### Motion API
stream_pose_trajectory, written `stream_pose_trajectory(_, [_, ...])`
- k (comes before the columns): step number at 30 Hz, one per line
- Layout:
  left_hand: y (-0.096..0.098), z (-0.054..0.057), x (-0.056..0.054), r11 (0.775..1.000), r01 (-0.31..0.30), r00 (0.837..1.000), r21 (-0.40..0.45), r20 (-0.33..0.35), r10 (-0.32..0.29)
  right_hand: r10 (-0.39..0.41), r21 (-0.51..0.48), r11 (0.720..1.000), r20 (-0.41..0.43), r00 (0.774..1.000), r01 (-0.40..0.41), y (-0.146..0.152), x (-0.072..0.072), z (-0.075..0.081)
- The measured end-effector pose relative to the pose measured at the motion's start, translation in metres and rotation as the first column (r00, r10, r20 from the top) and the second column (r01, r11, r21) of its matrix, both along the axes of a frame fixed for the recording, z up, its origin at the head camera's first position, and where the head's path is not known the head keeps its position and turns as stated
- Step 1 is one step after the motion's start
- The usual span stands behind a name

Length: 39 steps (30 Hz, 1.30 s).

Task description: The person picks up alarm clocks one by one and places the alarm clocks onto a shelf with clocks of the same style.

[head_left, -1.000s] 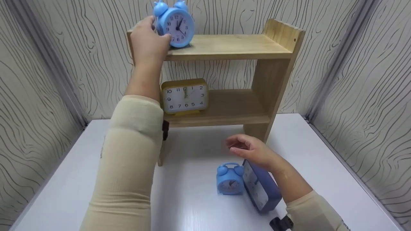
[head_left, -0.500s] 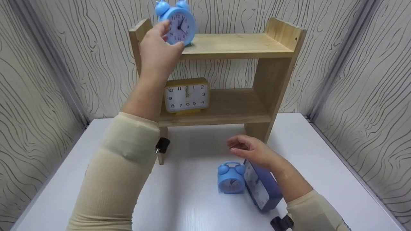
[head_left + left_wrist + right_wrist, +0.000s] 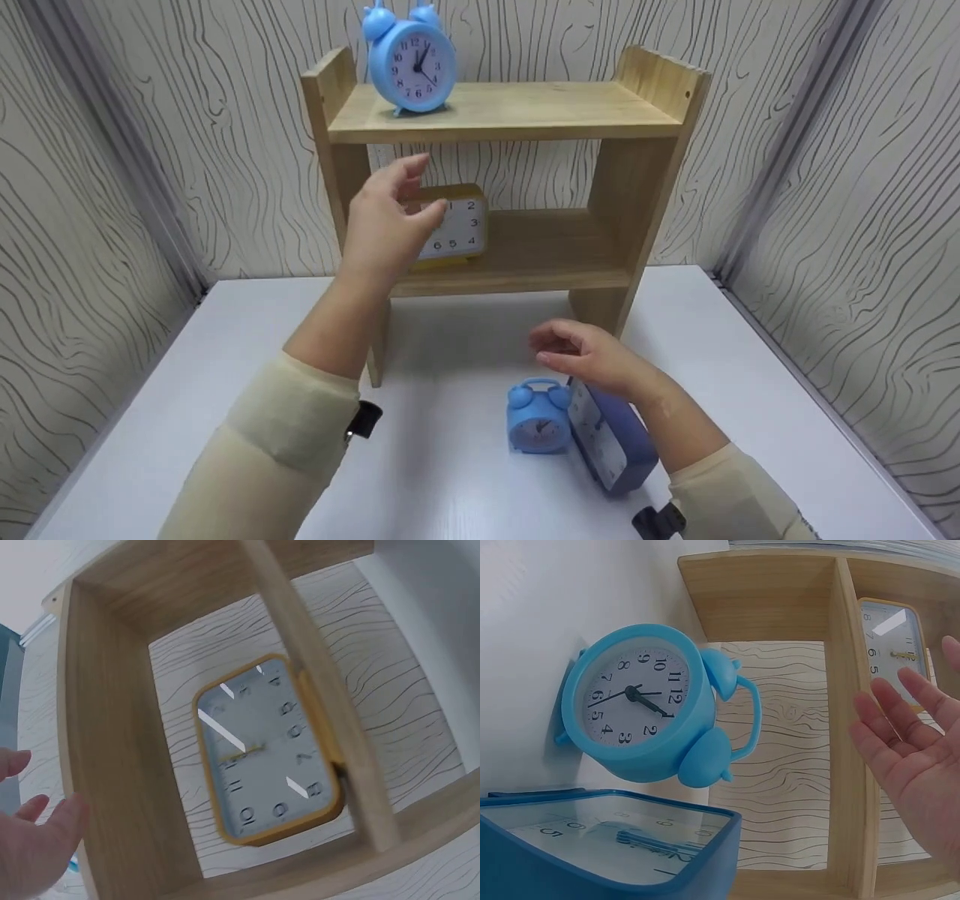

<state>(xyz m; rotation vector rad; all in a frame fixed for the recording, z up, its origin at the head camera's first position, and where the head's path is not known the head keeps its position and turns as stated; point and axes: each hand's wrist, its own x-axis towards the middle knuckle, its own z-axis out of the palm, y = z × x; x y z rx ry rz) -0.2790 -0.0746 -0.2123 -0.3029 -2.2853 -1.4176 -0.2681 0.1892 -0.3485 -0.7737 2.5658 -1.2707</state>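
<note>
My left hand [image 3: 390, 225] is in front of the wooden shelf, its fingers loosely bent around nothing, overlapping a yellow rectangular clock [image 3: 461, 225] on the middle board. On the top board, at the left, stands a blue twin-bell alarm clock [image 3: 412, 66], apart from the hand. My right hand [image 3: 592, 356] hovers over the tabletop with relaxed fingers and holds nothing. Below it are a second blue twin-bell alarm clock [image 3: 637, 697] and a dark blue rectangular clock [image 3: 611, 435], close side by side. The left wrist view shows the yellow clock [image 3: 262, 750] whole.
The wooden shelf [image 3: 510, 133] stands on a white table [image 3: 450, 495] and has raised side panels [image 3: 660, 82]. Patterned walls [image 3: 855, 187] enclose the table at the back and both sides.
My left hand has let go of the blue alarm clock on the top board and come down toward the middle board. The right hand has stayed nearly still.
</note>
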Motion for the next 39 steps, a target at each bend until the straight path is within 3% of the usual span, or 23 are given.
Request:
stream_pose_trajectory(5, [0.002, -0.026, 0.008, 0.997, 0.076, 0.995, 0.006, 0.062, -0.077, 0.008, 0.007, 1.000, 0.012, 1.000, -0.008, 0.001, 0.001, -0.001])
stream_pose_trajectory(11, [0.002, -0.054, 0.014, 0.996, 0.084, 0.988, -0.018, 0.133, -0.081, 0.000, 0.006, 1.000, 0.026, 1.000, 0.000, 0.001, 0.003, -0.002])
stream_pose_trajectory(17, [0.002, -0.077, 0.013, 0.992, 0.124, 0.978, 0.020, 0.168, -0.126, -0.010, 0.002, 1.000, 0.040, 0.999, 0.009, 0.000, 0.003, -0.002])
stream_pose_trajectory(29, [-0.005, -0.116, 0.017, 0.982, 0.189, 0.954, 0.007, 0.236, -0.185, -0.009, 0.003, 1.000, 0.033, 0.999, 0.009, 0.001, 0.000, -0.003])
stream_pose_trajectory(33, [-0.008, -0.124, 0.017, 0.983, 0.182, 0.946, 0.016, 0.270, -0.179, -0.029, 0.018, 0.999, 0.027, 0.999, 0.028, 0.002, -0.001, -0.007])
stream_pose_trajectory(39, [-0.005, -0.132, 0.018, 0.979, 0.199, 0.931, 0.039, 0.305, -0.201, -0.049, 0.097, 0.994, -0.047, 0.998, 0.053, 0.000, -0.004, -0.018])
